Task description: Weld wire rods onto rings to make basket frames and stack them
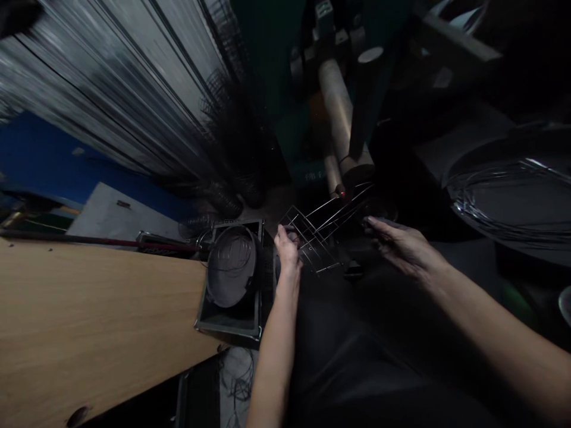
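My left hand (pixel 289 245) is closed around the left edge of a wire rack (pixel 316 233), a small grid of thin metal rods. The rack's far rods reach up to the metal electrodes of a spot welder (pixel 336 113), where a small red glow shows at the lower tip. To the right of the rack, my right hand (pixel 401 244) has its thumb and fingers pressed together in a pinch. Whatever it holds is too dark and blurred to make out.
A round dark pan (pixel 232 267) with bent wires inside sits on a dark crate (pixel 227 327) at left. A wooden board (pixel 111 321) extends beside it. On the right, a round tray (pixel 513 238) holds wire pieces. Long wire stock (pixel 120 77) fills the upper left.
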Motion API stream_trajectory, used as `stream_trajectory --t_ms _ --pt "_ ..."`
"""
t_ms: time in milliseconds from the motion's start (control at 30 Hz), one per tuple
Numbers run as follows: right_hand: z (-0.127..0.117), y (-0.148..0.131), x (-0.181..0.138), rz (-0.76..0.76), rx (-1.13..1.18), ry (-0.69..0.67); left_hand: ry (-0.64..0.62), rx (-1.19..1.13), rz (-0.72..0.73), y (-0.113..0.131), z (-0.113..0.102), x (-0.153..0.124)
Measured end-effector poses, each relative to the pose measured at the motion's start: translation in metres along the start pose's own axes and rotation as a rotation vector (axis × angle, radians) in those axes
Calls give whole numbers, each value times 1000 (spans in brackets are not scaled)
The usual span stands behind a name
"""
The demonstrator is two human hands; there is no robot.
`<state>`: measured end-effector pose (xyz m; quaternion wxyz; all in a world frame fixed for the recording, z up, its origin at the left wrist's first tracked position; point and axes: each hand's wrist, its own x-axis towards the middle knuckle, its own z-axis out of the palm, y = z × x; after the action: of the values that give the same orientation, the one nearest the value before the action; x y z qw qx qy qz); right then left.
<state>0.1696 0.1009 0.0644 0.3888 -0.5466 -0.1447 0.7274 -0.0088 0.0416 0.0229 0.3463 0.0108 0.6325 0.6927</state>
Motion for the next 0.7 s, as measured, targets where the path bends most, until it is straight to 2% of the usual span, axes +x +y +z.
stream_trajectory --t_ms 200,300,433,500,567,633,700 --pt "-4 -4 5 15 10 -49 22 55 55 -2 2 15" --pt "-2 1 4 21 -2 -154 18 103 75 2 -2 17" --pt "-10 15 6 28 -164 -322 38 135 131 14 -11 19" --pt "-35 19 7 -40 -347 -365 27 139 144 13 -10 19" --pt "-79 19 1 -217 -607 -321 -2 144 144 4 -6 13" --pt "-129 16 -13 -454 -872 -140 -22 152 152 -9 -5 -4" --pt "-164 11 -23 -604 -1119 96 9 159 203 -20 -12 -35"
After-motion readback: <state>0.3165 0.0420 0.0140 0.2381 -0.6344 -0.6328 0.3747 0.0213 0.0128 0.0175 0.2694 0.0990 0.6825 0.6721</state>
